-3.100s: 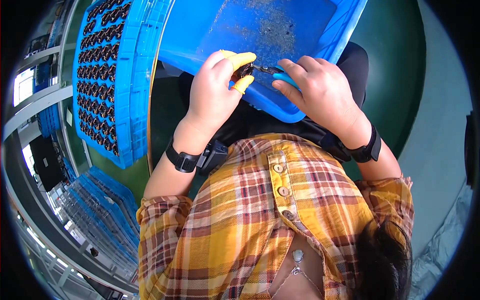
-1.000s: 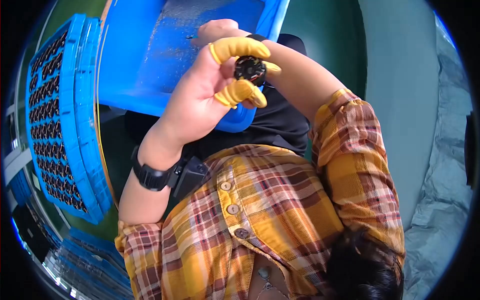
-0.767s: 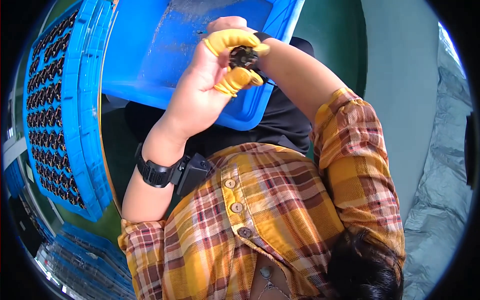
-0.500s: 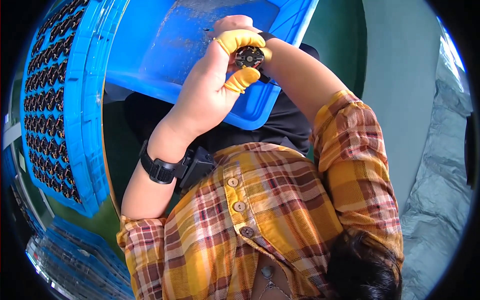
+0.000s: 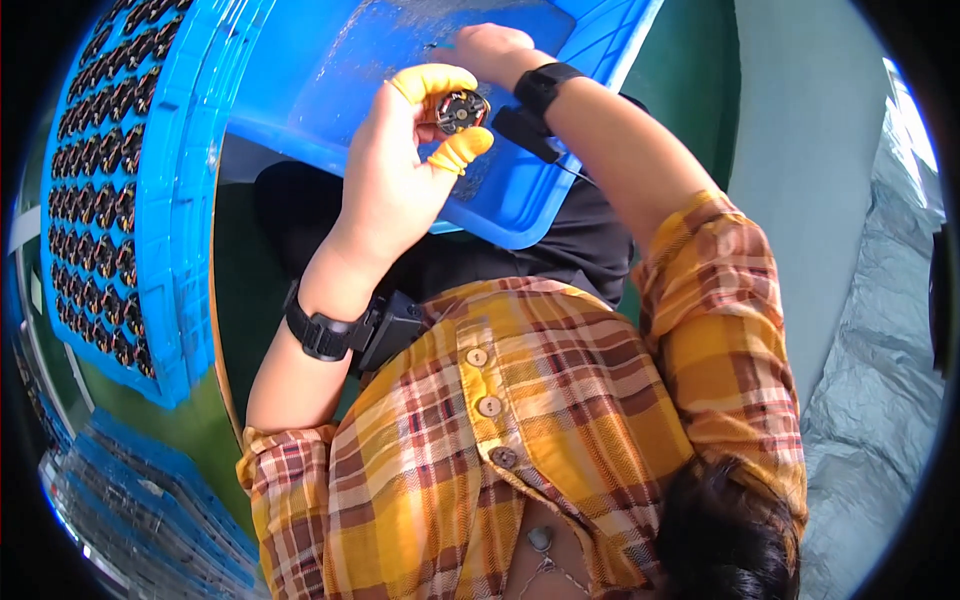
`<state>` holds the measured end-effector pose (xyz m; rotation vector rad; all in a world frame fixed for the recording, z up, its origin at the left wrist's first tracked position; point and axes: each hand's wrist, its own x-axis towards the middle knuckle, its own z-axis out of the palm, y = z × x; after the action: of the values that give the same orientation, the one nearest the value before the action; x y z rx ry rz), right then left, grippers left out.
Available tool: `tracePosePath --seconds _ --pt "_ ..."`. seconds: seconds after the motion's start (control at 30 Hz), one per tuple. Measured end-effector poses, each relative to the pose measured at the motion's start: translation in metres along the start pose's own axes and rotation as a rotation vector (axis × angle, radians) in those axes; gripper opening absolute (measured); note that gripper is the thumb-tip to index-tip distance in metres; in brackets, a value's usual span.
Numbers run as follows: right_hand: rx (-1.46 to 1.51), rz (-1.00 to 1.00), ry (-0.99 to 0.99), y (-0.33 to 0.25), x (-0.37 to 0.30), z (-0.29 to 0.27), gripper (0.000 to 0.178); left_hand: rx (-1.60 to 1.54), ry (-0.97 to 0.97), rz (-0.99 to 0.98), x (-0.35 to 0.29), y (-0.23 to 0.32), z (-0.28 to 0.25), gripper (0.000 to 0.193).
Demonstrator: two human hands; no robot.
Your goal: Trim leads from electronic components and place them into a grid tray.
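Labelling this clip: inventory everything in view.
Bin: 1, blue, top
Round part: 1, mostly black, in left hand
Tray: at least 1, blue, upper left
Tray parts: many, mostly black, in rows
Stacked trays: several, blue and clear, lower left
Sheeting: 1, silvery, right edge
Wristbands: 2, black, one per wrist
Shirt: 1, yellow-brown plaid, bottom centre
Pendant: 1, pale grey, bottom centre
Left hand: 1, yellow finger covers, upper centre
Right hand: 1, uncovered, top; grip hidden
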<state>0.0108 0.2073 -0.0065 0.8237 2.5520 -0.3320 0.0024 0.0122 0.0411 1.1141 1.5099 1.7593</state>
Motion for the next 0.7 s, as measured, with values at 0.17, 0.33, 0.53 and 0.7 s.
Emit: tracePosePath --seconds 0.17,0.33,0.53,0.7 --pt "0.110 -0.086 0.058 0.036 0.000 0.057 0.055 -0.212 0.018 -0.152 -0.003 0.011 -0.013 0.040" --pt "0.343 0.002 0.192 0.051 -0.043 0.011 0.060 -0.347 0.020 -0.337 -0.014 0.010 -0.020 0.035" --pt "0.480 -0.110 0.254 0.070 -0.105 -0.018 0.057 -0.245 -0.005 -0.456 -0.017 0.007 -0.018 0.034" --pt "0.584 -0.134 0.204 0.095 -0.142 -0.029 0.056 -0.022 -0.023 -0.388 -0.014 0.007 -0.016 0.041"
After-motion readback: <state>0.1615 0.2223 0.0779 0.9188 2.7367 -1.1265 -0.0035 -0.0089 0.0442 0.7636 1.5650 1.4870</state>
